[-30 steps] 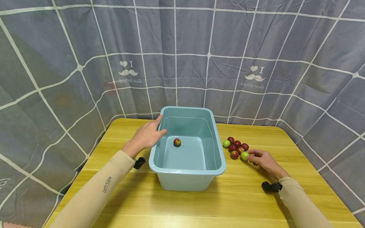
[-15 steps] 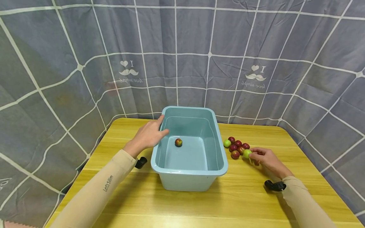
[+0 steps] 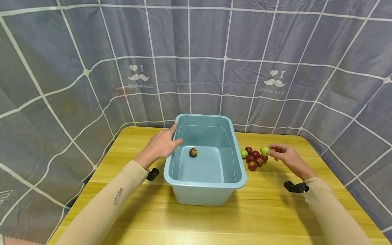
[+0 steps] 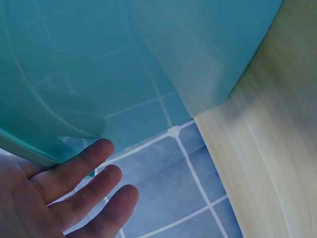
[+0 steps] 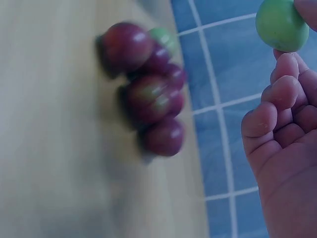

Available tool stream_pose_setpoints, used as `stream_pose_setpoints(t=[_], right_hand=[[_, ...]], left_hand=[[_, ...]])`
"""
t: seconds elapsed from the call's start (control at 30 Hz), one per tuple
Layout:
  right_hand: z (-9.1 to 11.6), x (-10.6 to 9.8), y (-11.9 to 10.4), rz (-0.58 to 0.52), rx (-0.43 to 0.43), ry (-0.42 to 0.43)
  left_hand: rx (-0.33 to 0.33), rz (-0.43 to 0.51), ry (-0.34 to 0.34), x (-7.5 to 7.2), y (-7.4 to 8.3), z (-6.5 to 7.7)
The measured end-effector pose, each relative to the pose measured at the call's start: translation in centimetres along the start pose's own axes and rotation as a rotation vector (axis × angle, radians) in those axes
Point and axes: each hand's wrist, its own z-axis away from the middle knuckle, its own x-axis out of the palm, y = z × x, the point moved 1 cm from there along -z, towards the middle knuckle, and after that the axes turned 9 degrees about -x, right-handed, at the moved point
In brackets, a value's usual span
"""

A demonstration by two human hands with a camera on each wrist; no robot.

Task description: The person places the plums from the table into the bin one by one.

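Observation:
My right hand [image 3: 288, 157] pinches a green plum [image 3: 264, 150] between thumb and fingertips, raised over the pile. In the right wrist view the green plum [image 5: 280, 27] sits at the upper right, with the other fingers [image 5: 260, 119] loosely bent below it. Under it, several dark red plums [image 3: 252, 166] and one green plum [image 3: 244, 153] lie close together. My left hand [image 3: 160, 143] rests on the left rim of a light blue plastic tub [image 3: 205, 185], thumb over the rim. The left wrist view shows its relaxed fingers [image 4: 89, 191] outside the tub wall. One reddish plum [image 3: 193, 152] lies inside the tub.
The tub stands mid-table on a yellow wood-grain table [image 3: 137, 204], with the pile to its right. A grey curtain [image 3: 208, 78] with white grid lines hangs behind and along both sides. Black camera mounts [image 3: 295, 187] sit at both wrists.
My right hand has lifted the green plum off the table, up above the other plums. The left hand keeps its place on the rim; the tub appears slightly further right in view.

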Motion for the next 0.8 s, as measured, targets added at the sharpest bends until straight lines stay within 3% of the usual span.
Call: stream_pose_setpoints(t=[0.33, 0.8], right_hand=[[-2.5, -1.2, -5.3, -0.008, -0.139, 0.007], [-5.1, -1.1, -11.5, 0.05, -0.187, -0.007]], left_hand=[[-0.008, -0.005, -0.006, 0.0, 0.0, -0.1], [-0.023, -0.016, -0.002, -0.1, -0.1, -0.1]])
